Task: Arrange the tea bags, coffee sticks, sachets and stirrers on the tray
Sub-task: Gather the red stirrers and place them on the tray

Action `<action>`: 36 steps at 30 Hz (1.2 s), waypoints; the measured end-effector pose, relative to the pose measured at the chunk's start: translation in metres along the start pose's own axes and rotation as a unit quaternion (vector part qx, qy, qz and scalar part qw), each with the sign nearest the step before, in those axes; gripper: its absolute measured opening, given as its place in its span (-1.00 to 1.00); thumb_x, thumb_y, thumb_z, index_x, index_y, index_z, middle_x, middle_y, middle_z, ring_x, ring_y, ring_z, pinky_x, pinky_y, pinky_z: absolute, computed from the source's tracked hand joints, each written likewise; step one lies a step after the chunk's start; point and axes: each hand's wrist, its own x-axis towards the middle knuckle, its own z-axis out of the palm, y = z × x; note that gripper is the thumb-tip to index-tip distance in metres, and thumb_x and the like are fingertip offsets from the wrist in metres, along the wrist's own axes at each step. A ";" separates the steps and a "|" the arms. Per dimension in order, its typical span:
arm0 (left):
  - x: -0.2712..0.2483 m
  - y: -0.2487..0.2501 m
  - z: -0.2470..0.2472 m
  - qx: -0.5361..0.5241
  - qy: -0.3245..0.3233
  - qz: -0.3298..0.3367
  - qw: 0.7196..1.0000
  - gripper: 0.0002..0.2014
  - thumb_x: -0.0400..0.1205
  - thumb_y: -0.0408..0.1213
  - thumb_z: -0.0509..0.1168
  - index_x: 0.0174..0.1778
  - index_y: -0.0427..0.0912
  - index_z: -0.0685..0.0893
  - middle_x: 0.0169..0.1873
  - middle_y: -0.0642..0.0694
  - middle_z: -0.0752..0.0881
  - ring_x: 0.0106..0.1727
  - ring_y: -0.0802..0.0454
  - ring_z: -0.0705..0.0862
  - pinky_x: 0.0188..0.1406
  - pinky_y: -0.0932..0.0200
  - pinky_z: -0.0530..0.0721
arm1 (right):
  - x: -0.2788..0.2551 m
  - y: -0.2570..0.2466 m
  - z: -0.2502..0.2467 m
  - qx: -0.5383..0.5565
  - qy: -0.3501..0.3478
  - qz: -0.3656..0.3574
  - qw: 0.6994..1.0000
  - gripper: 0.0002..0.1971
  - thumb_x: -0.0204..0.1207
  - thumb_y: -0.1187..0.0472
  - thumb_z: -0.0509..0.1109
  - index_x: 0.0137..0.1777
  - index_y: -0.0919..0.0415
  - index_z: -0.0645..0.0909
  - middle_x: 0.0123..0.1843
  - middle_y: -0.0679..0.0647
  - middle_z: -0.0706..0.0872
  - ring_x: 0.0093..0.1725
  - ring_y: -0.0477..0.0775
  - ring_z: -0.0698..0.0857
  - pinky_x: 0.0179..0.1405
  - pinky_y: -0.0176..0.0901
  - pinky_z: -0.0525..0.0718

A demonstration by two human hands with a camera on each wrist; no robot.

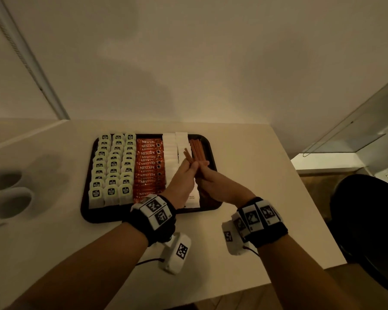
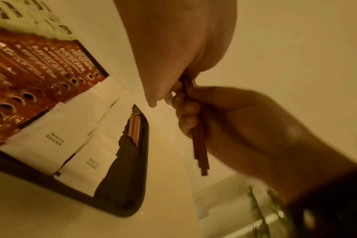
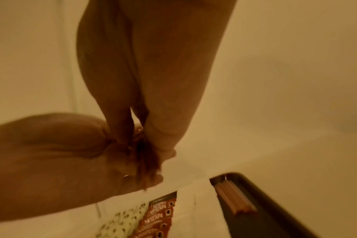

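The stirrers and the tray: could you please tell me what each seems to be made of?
Stirrers: probably wood, thin flat reddish-brown strips with a matte surface, though plastic is possible. Tray: likely plastic, dark matte with a rounded raised rim.

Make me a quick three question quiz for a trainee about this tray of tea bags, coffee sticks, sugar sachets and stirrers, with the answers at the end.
1. True or false: both hands hold the bundle of stirrers above the tray.
2. From the person's left to right, in what order do the rows on the tray run?
A. tea bags, coffee sticks, sugar sachets, stirrers
B. coffee sticks, tea bags, stirrers, sugar sachets
C. stirrers, sugar sachets, tea bags, coffee sticks
3. What words are printed on the white sachets?

Key
1. True: the left hand and right hand both grip it.
2. A: tea bags, coffee sticks, then sachets, then laid stirrers.
3. WHITE SUGAR.
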 end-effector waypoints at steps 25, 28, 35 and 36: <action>0.000 0.046 0.010 0.012 -0.006 0.133 0.991 -0.76 0.79 -0.28 -0.02 -0.17 -0.16 0.44 -0.46 0.03 0.43 -0.36 0.11 0.44 -0.20 0.21 0.49 | 0.029 -0.012 0.013 0.562 0.123 0.043 0.817 -0.53 0.70 -0.09 0.00 0.03 0.19 0.66 0.13 0.16 0.72 0.26 0.13 0.64 0.19 0.07 0.58; 0.000 0.050 -0.001 -0.027 -0.081 0.043 0.995 -0.75 0.79 -0.26 -0.02 -0.15 -0.14 0.48 -0.50 0.03 0.37 -0.49 0.13 0.36 -0.42 0.23 0.40 | 0.019 -0.015 -0.004 0.450 0.161 -0.030 0.878 -0.52 0.70 -0.07 0.02 0.27 0.28 0.57 -0.05 0.14 0.74 -0.03 0.08 0.66 -0.06 -0.06 0.61; -0.013 0.046 -0.002 0.010 -0.139 -0.051 0.989 -0.84 0.78 -0.23 0.04 -0.03 -0.19 0.45 -0.54 0.04 0.36 -0.57 0.17 0.24 -0.63 0.33 0.20 | 0.011 -0.045 -0.022 0.275 0.173 -0.153 0.933 -0.70 0.74 0.25 0.03 0.28 0.20 0.57 0.15 0.23 0.69 0.04 -0.02 0.74 0.00 -0.18 0.72; -0.015 0.046 -0.003 -0.002 -0.139 -0.059 0.989 -0.81 0.78 -0.20 0.03 -0.07 -0.18 0.45 -0.54 0.04 0.36 -0.58 0.17 0.24 -0.63 0.33 0.20 | 0.012 -0.043 -0.022 0.251 0.178 -0.148 0.940 -0.70 0.74 0.29 0.03 0.24 0.31 0.58 0.12 0.22 0.71 0.02 -0.04 0.75 -0.08 -0.24 0.71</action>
